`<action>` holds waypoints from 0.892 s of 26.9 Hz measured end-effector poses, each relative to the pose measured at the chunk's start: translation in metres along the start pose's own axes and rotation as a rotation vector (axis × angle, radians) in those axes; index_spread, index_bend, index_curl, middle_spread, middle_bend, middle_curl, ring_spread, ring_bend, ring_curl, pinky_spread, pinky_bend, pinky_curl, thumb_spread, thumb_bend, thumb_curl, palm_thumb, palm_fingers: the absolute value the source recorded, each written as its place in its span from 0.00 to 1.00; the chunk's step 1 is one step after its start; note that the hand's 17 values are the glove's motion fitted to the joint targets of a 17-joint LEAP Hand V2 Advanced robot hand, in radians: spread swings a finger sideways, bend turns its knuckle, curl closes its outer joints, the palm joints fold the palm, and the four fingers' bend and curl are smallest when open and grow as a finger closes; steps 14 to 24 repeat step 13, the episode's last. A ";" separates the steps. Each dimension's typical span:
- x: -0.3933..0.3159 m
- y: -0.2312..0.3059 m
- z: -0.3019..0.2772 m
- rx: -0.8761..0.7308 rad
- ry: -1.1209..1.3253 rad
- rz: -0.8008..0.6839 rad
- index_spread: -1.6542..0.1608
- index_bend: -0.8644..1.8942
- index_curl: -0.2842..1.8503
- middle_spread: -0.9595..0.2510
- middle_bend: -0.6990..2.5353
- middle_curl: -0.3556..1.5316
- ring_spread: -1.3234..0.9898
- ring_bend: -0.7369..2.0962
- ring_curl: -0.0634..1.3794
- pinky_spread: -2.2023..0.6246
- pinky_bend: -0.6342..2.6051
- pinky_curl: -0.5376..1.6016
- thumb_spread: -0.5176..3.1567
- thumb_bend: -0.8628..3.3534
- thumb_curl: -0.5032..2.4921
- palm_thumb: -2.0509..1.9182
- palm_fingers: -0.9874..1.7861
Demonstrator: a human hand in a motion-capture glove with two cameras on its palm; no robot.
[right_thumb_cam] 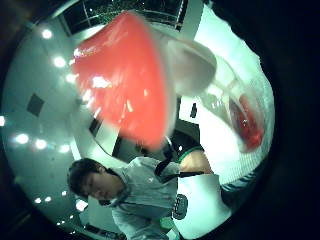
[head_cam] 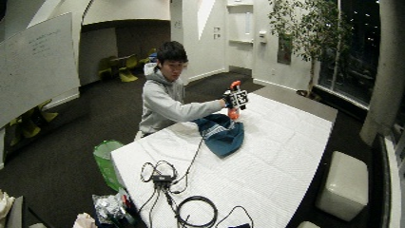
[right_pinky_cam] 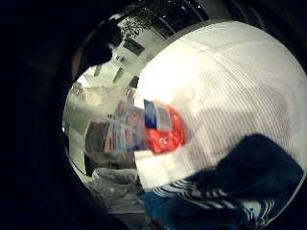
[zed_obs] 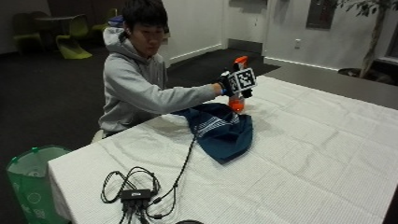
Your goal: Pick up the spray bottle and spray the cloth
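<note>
Spray bottle [zed_obs: 238, 98]: clear, glossy plastic body holding orange-red liquid, with a printed label [right_pinky_cam: 144, 127]; its trigger head [right_thumb_cam: 122, 75] is smooth, shiny orange-red plastic. Cloth [zed_obs: 221, 128]: soft, matt dark-blue fabric with white woven stripes. Counter [zed_obs: 298, 154]: covered by a white, matt textile with a fine ribbed weave and slight creases.

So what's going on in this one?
A person seated at a table with a white cloth cover holds a spray bottle with an orange top in the gloved right hand, lifted off the table. A dark blue cloth with white stripes lies crumpled just below the bottle. Whether any spray is coming out can't be seen.
</note>
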State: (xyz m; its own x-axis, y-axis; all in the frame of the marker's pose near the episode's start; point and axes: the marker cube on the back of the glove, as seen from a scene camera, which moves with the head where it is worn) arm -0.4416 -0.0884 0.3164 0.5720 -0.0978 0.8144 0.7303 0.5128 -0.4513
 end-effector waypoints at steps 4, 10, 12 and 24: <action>-0.007 0.026 -0.013 0.065 0.027 0.007 0.76 0.32 0.31 0.77 0.29 0.40 0.55 0.38 0.30 0.80 0.36 0.45 0.34 0.19 0.36 0.68 0.43; -0.019 0.059 -0.028 0.105 0.051 0.021 0.73 0.34 0.28 0.77 0.29 0.39 0.56 0.38 0.27 0.82 0.36 0.43 0.36 0.19 0.34 0.67 0.42; -0.024 0.065 -0.028 0.105 0.043 0.021 0.73 0.34 0.27 0.78 0.29 0.39 0.56 0.38 0.27 0.83 0.36 0.43 0.37 0.19 0.33 0.67 0.42; -0.025 0.067 -0.028 0.104 0.037 0.021 0.73 0.34 0.27 0.78 0.29 0.39 0.56 0.38 0.26 0.83 0.36 0.43 0.37 0.19 0.33 0.67 0.41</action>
